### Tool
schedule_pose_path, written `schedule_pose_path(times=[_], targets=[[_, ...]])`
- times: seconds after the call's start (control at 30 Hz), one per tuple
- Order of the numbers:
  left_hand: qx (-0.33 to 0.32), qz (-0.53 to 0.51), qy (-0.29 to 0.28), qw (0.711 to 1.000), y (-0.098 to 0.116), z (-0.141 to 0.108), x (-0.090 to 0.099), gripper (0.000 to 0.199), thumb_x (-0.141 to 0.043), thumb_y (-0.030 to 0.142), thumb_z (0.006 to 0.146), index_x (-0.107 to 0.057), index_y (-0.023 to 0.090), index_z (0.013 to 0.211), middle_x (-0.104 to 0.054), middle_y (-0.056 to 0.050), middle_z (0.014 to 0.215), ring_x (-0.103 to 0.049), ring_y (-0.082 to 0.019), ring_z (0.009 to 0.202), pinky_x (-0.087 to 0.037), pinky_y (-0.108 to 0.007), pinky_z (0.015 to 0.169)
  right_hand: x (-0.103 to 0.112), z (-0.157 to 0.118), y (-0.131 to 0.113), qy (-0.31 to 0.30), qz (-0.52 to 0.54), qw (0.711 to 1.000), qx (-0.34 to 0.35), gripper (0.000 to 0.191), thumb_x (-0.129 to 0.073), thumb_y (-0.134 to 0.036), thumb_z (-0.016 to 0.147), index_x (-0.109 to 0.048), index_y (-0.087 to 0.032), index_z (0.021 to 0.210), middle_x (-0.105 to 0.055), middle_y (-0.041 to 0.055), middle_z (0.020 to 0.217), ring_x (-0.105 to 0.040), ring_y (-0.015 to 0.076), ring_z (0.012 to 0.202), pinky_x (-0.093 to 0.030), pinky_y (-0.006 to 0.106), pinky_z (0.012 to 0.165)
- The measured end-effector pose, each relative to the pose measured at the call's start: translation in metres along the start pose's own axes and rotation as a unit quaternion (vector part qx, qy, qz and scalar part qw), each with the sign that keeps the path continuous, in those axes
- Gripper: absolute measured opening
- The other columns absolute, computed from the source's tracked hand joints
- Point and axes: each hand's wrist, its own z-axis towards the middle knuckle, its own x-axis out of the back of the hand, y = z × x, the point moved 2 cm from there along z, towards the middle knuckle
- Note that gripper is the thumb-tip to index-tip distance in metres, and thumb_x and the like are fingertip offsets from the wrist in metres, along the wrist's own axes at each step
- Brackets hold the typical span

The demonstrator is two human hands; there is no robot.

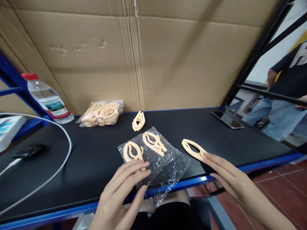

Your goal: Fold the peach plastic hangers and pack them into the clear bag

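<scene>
A clear plastic bag (165,166) lies near the table's front edge, its lower end hanging over. Two beige plastic pieces, which look like folding hangers, are on it: a left hanger (130,150) and an upper hanger (154,143). My left hand (124,188) is open, fingertips over the lower end of the left hanger and the bag; they hide that end. To the right, another folding hanger (193,150) lies at an angle. My right hand (225,172) touches its near end with outstretched fingertips, thumb apart. One more folded hanger (138,121) lies farther back.
A filled bag of hangers (102,113) stands by the cardboard wall (182,57). A water bottle (49,99), white cable (68,137) and black device (30,150) are at left. A phone (226,119) lies back right. Beyond the frame stands a person (287,83).
</scene>
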Motion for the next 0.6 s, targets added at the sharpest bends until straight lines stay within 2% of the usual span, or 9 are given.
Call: schedule_pose_path(times=[0.13,0.37,0.47,0.6], targets=[[-0.007,-0.003,0.000,1.000,0.001,0.000,-0.008,0.035,-0.055,0.005,0.087,-0.060,0.020,0.118,-0.062,-0.009,0.119,-0.056,-0.022,0.115,-0.052,-0.038,0.094,0.000,-0.016,-0.004,-0.014,-0.013,0.999,0.041,0.059,-0.036,-0.006,0.095,-0.032,-0.028,0.149,-0.049,0.0030,0.144,-0.048,0.0240,0.131,-0.050,0.041,0.103],[0.006,0.029,-0.011,0.999,0.005,0.003,-0.019,0.035,-0.056,0.008,0.087,-0.057,0.018,0.121,-0.060,-0.009,0.120,-0.054,-0.021,0.114,-0.047,-0.038,0.097,0.007,-0.027,-0.011,0.002,-0.036,0.996,0.084,0.062,-0.033,-0.006,0.092,-0.031,-0.027,0.150,-0.056,0.0014,0.137,-0.058,0.0246,0.120,-0.057,0.037,0.095],[0.010,0.046,0.005,0.999,0.007,0.009,-0.023,0.033,-0.059,0.011,0.086,-0.057,0.017,0.118,-0.063,-0.008,0.110,-0.058,-0.021,0.103,-0.049,-0.037,0.090,0.011,-0.031,-0.012,0.007,0.003,0.999,0.052,0.059,-0.035,-0.011,0.094,-0.031,-0.031,0.150,-0.058,-0.0005,0.135,-0.061,0.0259,0.116,-0.057,0.038,0.095],[0.010,0.094,0.018,0.995,0.011,0.016,-0.030,0.030,-0.064,0.015,0.083,-0.060,0.015,0.113,-0.065,-0.007,0.093,-0.059,-0.021,0.085,-0.051,-0.036,0.074,0.023,-0.048,-0.010,0.056,0.030,0.998,-0.008,0.051,-0.047,-0.031,0.095,-0.041,-0.029,0.146,-0.059,0.0022,0.133,-0.060,0.0323,0.116,-0.057,0.042,0.096]])
